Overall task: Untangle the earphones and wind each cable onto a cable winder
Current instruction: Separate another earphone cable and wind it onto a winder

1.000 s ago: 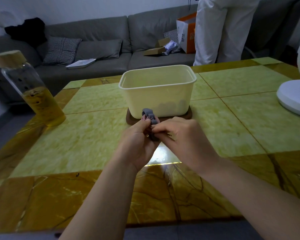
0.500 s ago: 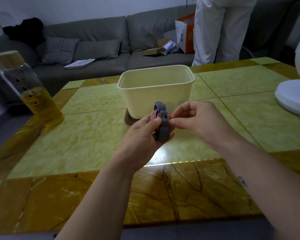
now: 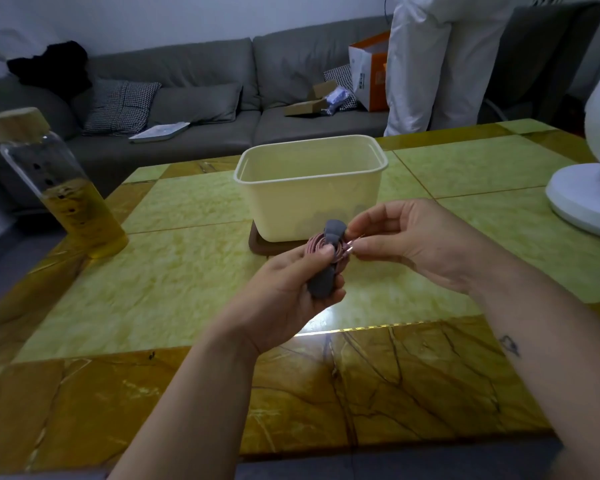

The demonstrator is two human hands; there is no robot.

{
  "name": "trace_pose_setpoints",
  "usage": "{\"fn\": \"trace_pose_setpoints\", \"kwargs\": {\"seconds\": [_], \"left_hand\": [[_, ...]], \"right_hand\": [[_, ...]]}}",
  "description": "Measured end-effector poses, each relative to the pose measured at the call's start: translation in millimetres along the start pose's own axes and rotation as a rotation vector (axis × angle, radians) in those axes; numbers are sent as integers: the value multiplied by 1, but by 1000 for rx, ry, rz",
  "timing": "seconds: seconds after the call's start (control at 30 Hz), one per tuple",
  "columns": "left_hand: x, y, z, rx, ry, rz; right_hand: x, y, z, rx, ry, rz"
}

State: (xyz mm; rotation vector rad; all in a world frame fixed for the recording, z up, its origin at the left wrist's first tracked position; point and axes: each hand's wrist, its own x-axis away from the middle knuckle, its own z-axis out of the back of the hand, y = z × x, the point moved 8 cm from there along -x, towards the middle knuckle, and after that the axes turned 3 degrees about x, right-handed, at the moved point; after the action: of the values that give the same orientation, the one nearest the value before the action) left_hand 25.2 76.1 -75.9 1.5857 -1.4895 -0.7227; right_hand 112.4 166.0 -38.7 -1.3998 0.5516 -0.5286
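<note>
Above the table [image 3: 187,289], just in front of the tub [image 3: 291,209]: left hand [image 3: 281,299] is clenching the grey winder [image 3: 321,285], thumb pressing on the pink cable [image 3: 313,245] coils, likely keeping them from springing loose. Right hand [image 3: 420,244] is pinching the cable's loose end [image 3: 350,248] beside the winder, seemingly readying to tuck it in. Winding is looking nearly done.

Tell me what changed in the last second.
The right hand drew off to the right, away from the left hand, and now pinches the loose end of the pink cable. The left hand still grips the grey winder with the cable wound on it. The tub, bottle and fan base stayed put.
</note>
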Motion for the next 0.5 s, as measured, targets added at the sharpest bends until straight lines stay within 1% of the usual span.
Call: {"fn": "trace_pose_setpoints", "kwargs": {"seconds": [0.07, 0.1, 0.2, 0.27, 0.4, 0.5], "left_hand": [[0, -2, 1, -80, -17, -3], [0, -4, 2, -135, -18, 8], [-1, -9, 5, -221, -8, 31], [-1, -10, 7, -233, 22, 33], [-2, -11, 9, -308, 93, 22], [-2, -6, 8, -298, 118, -15]], "right_hand": [[0, 1, 1, -39, 25, -13], [0, 1, 0, -13, 50, 0], [0, -5, -3, 190, 95, 95], [0, -8, -6, 282, 76, 141], [-2, -5, -9, 313, -2, 139], [-2, -4, -8, 352, 36, 155]]}}
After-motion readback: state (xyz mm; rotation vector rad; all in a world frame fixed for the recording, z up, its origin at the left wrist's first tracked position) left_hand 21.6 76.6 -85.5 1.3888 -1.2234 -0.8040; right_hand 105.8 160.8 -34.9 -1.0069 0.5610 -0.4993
